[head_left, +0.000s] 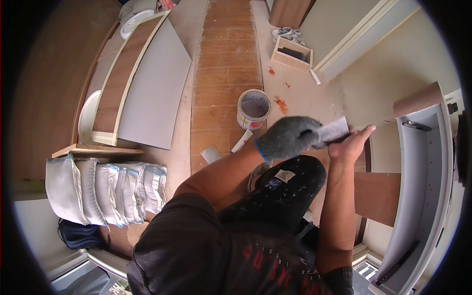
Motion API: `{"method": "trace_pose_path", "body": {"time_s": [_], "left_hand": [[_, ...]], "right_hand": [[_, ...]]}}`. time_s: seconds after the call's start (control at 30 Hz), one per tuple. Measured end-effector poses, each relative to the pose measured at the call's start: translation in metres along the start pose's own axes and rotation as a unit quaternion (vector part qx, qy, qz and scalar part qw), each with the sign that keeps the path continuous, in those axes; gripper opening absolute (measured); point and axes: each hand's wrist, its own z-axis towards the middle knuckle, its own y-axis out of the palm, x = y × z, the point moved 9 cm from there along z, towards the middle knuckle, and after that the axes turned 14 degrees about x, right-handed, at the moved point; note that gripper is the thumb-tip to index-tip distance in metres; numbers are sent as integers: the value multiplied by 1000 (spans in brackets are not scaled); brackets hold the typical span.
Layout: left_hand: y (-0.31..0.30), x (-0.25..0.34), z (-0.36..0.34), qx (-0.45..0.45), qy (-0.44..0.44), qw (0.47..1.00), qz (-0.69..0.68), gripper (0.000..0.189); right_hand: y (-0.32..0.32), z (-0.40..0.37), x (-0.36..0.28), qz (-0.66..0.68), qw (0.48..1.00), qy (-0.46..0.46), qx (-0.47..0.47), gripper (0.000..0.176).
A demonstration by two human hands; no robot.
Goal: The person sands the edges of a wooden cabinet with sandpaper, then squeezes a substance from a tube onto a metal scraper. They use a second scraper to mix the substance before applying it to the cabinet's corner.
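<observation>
My left hand (287,137), in a dark grey glove with a blue cuff, is closed around one end of a wide, flat putty knife (334,130) with a greyish, smeared face. My bare right hand (348,143) grips the other side from below, thumb near the edge and fingers reaching to the right. A darker strip shows under the blade; what it belongs to is hidden. Left of my gloved hand stands an uncovered can (253,109) of grey paste. Beside it on the floor lies a white-handled tool (242,141), with a pale flat piece (211,155) close by.
Several white sacks (101,191) are stacked at the left, below a leaning grey-and-brown panel (152,83). A brown tiled strip (228,59) runs ahead. A wooden box (292,53) stands near the wall. At the right is a long grey cabinet frame (420,162); orange stains mark the floor.
</observation>
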Motion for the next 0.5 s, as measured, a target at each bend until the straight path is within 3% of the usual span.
{"method": "trace_pose_path", "body": {"time_s": [0.03, 0.07, 0.13, 0.23, 0.33, 0.47, 0.5], "left_hand": [[-21, -12, -2, 32, -44, 998, 27, 31], [-34, -36, -6, 23, -169, 983, -60, 31], [-63, -62, -25, 58, -303, 931, -195, 33], [-90, -113, -59, 4, -417, 889, -190, 32], [-108, -159, -95, 88, -490, 832, -244, 33], [-80, -170, -103, 174, -488, 799, -306, 32], [-76, -174, -102, 156, -487, 794, -329, 32]], "right_hand": [[5, -5, 20, -4, 998, 41, -40, 95], [10, -10, 41, -3, 993, 81, -82, 91], [27, -36, 85, -103, 966, 55, -233, 85], [12, -22, 145, -210, 895, 132, -370, 78], [10, -33, 160, -113, 916, 227, -311, 65], [17, -42, 175, -225, 929, 140, -259, 44], [11, -34, 180, -272, 927, 124, -227, 40]]}}
